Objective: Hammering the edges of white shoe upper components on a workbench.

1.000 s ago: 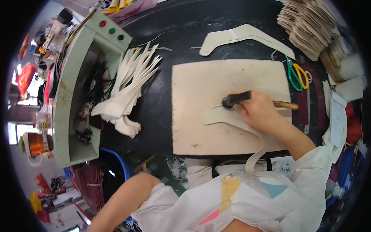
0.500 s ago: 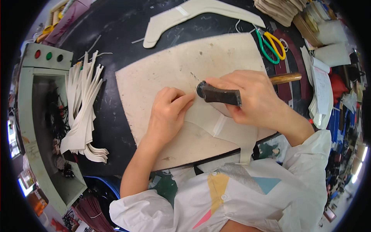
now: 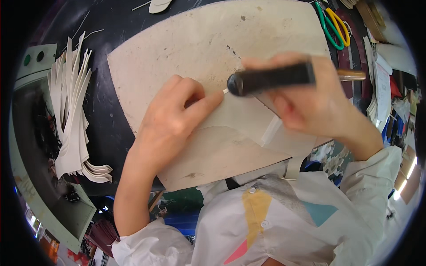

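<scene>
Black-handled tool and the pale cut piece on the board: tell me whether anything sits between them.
Nothing visible does. The black-handled tool, gripped by the right hand, points at the pale cut piece on the cutting board. The left hand presses the piece beside the tip, not under it.

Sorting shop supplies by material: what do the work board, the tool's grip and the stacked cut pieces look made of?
Board: matte, stained fibreboard or thick card, likely.
Grip: black, slightly glossy, perhaps rubber or plastic.
Cut pieces: thin, off-white, fanned sheets, probably leather or card.
</scene>
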`<control>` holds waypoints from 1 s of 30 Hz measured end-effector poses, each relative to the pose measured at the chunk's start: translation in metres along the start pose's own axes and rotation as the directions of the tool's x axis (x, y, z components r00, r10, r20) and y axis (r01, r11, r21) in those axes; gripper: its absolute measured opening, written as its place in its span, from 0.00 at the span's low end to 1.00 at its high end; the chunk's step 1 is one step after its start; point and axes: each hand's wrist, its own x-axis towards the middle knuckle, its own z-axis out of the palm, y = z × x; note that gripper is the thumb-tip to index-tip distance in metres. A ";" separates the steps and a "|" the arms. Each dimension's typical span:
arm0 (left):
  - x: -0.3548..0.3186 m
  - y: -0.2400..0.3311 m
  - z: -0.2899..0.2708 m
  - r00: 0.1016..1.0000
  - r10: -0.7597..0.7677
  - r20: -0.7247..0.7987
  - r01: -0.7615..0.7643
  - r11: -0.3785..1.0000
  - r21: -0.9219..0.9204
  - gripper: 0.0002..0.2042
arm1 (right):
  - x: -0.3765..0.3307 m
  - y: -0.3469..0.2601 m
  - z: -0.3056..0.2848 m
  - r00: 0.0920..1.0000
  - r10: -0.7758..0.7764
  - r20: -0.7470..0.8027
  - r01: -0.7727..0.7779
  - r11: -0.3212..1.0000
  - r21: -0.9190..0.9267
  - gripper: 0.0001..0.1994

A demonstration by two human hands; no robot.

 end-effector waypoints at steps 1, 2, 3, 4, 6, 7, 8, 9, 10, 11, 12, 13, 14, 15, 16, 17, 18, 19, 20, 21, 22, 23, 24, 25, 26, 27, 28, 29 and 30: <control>-0.003 0.000 0.000 1.000 0.014 -0.014 -0.014 1.000 0.017 0.16 | 0.006 0.001 -0.004 1.000 -0.001 0.007 0.001 1.000 -0.026 0.27; -0.005 0.001 0.001 0.999 0.028 -0.029 -0.027 0.999 0.036 0.15 | 0.010 0.000 -0.007 1.000 -0.003 0.014 0.004 0.999 -0.051 0.27; -0.005 -0.001 0.002 0.998 0.049 -0.046 -0.047 0.998 0.051 0.14 | 0.011 -0.006 -0.006 1.000 0.005 0.002 -0.005 0.999 -0.032 0.27; -0.005 -0.003 0.003 0.997 0.067 -0.048 -0.065 0.997 0.039 0.14 | 0.011 -0.012 -0.006 1.000 0.013 -0.011 -0.014 1.000 -0.014 0.28; -0.006 -0.006 0.002 0.994 0.102 -0.051 -0.101 0.995 0.017 0.15 | 0.008 -0.012 0.003 1.000 -0.007 0.024 0.007 1.000 0.026 0.28; -0.007 -0.006 0.002 0.996 0.078 -0.049 -0.078 0.997 0.012 0.15 | 0.010 -0.008 0.006 0.999 -0.019 0.031 0.019 1.000 0.002 0.28; -0.009 -0.006 0.001 0.997 0.054 -0.047 -0.054 0.999 0.006 0.15 | 0.013 -0.003 0.006 0.999 -0.026 0.031 0.027 0.999 -0.024 0.27; -0.011 -0.006 0.001 0.998 0.033 -0.049 -0.033 0.999 0.004 0.15 | 0.017 -0.004 0.004 0.999 -0.028 0.023 0.028 0.999 -0.040 0.27; -0.013 -0.006 0.001 0.997 0.045 -0.066 -0.045 0.999 0.002 0.15 | 0.022 -0.008 0.001 0.999 -0.012 0.031 0.012 1.000 -0.015 0.27; -0.015 -0.006 0.001 0.995 0.057 -0.083 -0.057 0.998 0.000 0.15 | 0.025 -0.012 -0.002 0.999 0.006 0.037 -0.006 1.000 0.008 0.26; -0.015 -0.007 0.002 0.993 0.070 -0.095 -0.070 0.998 -0.005 0.15 | 0.026 -0.016 -0.005 0.997 0.010 0.075 -0.015 0.998 0.062 0.26; -0.015 -0.006 0.000 0.996 0.054 -0.075 -0.054 0.999 -0.005 0.15 | 0.024 -0.014 0.000 0.998 -0.003 0.059 0.000 0.999 0.045 0.26; -0.014 -0.005 -0.003 0.998 0.038 -0.054 -0.038 0.999 -0.006 0.15 | 0.023 -0.012 0.004 0.999 -0.016 0.045 0.015 1.000 0.027 0.25; -0.016 -0.003 -0.006 0.999 0.016 -0.036 -0.017 1.000 0.000 0.15 | 0.022 -0.011 0.010 0.999 -0.039 0.031 0.039 0.999 0.014 0.25; -0.018 -0.002 -0.006 0.999 0.014 -0.043 -0.014 1.000 0.004 0.15 | 0.025 -0.011 0.008 0.998 -0.045 0.031 0.045 0.999 0.020 0.26; -0.020 -0.001 -0.007 0.999 0.012 -0.049 -0.011 1.000 0.009 0.15 | 0.027 -0.012 0.006 0.998 -0.051 0.034 0.050 0.998 0.030 0.26; -0.021 -0.002 -0.006 0.998 0.014 -0.059 -0.013 1.000 0.013 0.15 | 0.028 -0.013 0.004 0.998 -0.052 0.035 0.051 0.998 0.033 0.27; -0.023 -0.003 -0.005 0.998 0.012 -0.062 -0.012 1.000 0.003 0.15 | 0.028 -0.018 0.005 0.997 -0.066 0.041 0.063 0.996 0.071 0.26; -0.026 -0.005 -0.005 0.998 0.009 -0.064 -0.010 1.000 -0.008 0.15 | 0.028 -0.018 0.007 0.995 -0.084 0.051 0.081 0.995 0.056 0.25; -0.028 -0.005 -0.005 0.998 0.007 -0.063 -0.008 1.000 -0.022 0.14 | 0.027 -0.018 0.010 0.993 -0.100 0.062 0.098 0.994 0.044 0.25; -0.029 -0.005 -0.006 0.998 -0.008 -0.057 0.008 1.000 -0.008 0.14 | 0.027 -0.017 0.012 0.990 -0.119 0.073 0.117 0.993 0.034 0.24; -0.029 -0.004 -0.008 0.998 -0.024 -0.051 0.025 1.000 0.007 0.14 | 0.029 -0.012 0.013 0.990 -0.133 0.043 0.134 0.991 -0.013 0.25; -0.030 -0.004 -0.009 0.998 -0.040 -0.050 0.041 0.999 0.025 0.14 | 0.032 -0.012 0.013 0.988 -0.148 0.041 0.149 0.989 -0.024 0.25; -0.031 -0.005 -0.009 0.997 -0.021 -0.078 0.022 1.000 0.010 0.14 | 0.033 -0.013 0.013 0.987 -0.159 0.039 0.160 0.986 -0.034 0.26; -0.033 -0.006 -0.008 0.994 -0.003 -0.106 0.003 1.000 -0.006 0.13 | 0.033 -0.018 0.013 0.984 -0.166 0.066 0.166 0.986 -0.004 0.26; -0.035 -0.007 -0.007 0.992 0.011 -0.129 -0.014 1.000 -0.023 0.13 | 0.034 -0.024 0.014 0.981 -0.170 0.094 0.168 0.985 0.032 0.27; -0.035 -0.007 -0.009 0.991 0.000 -0.136 0.003 1.000 0.019 0.13 | 0.034 -0.026 0.015 0.981 -0.166 0.103 0.162 0.986 0.041 0.27; -0.034 -0.006 -0.011 0.990 -0.011 -0.143 0.020 0.998 0.061 0.13 | 0.035 -0.027 0.016 0.980 -0.163 0.112 0.158 0.986 0.052 0.27; -0.034 -0.007 -0.012 0.988 -0.017 -0.153 0.032 0.994 0.101 0.13 | 0.035 -0.029 0.017 0.981 -0.156 0.119 0.150 0.987 0.057 0.27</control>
